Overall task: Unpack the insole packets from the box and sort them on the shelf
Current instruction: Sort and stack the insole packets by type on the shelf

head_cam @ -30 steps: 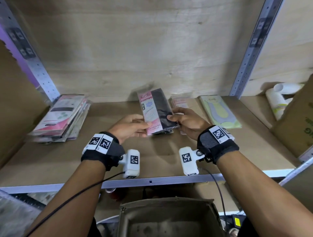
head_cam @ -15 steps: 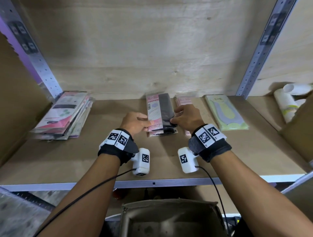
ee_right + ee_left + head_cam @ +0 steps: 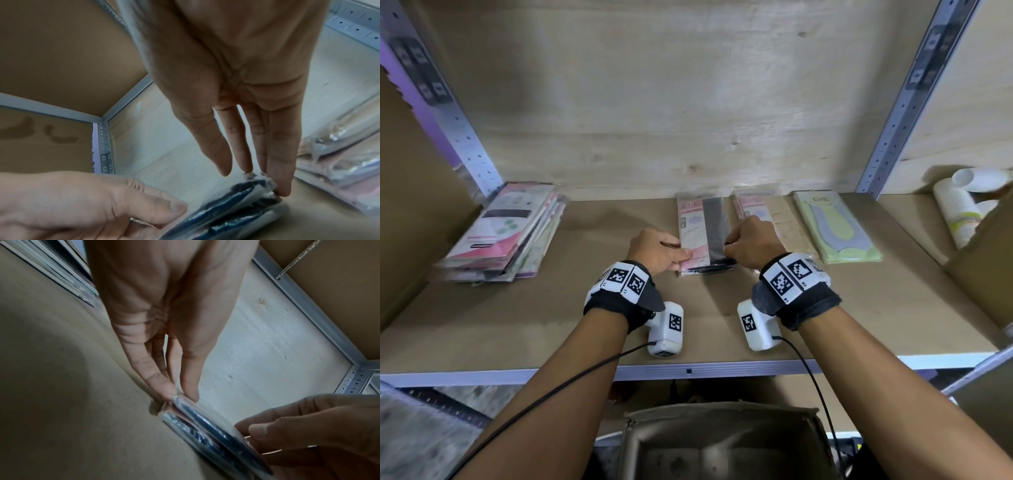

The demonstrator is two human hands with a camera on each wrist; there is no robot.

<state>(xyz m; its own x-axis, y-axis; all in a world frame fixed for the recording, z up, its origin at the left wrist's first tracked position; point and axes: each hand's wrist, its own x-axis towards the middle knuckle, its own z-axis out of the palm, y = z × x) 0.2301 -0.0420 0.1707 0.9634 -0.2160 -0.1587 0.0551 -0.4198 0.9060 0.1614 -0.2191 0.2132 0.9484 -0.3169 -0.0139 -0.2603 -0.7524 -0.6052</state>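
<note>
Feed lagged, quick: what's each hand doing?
Left hand: pinching the black-and-pink plastic insole packets.
Right hand: pinching the same packets' right edge.

One shelf carries four groups of insole packets: a far-left heap too fanned to count, a black-and-pink stack of at least two, a pink-and-beige stack uncountable, one green packet. Two hands: left hand, right hand. One open box sits near. Several white cups lie far right.

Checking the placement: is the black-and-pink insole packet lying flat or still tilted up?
Flat: the black-and-pink plastic insole packet lies atop others on the brown shelf board, both hands at its sides.
</note>
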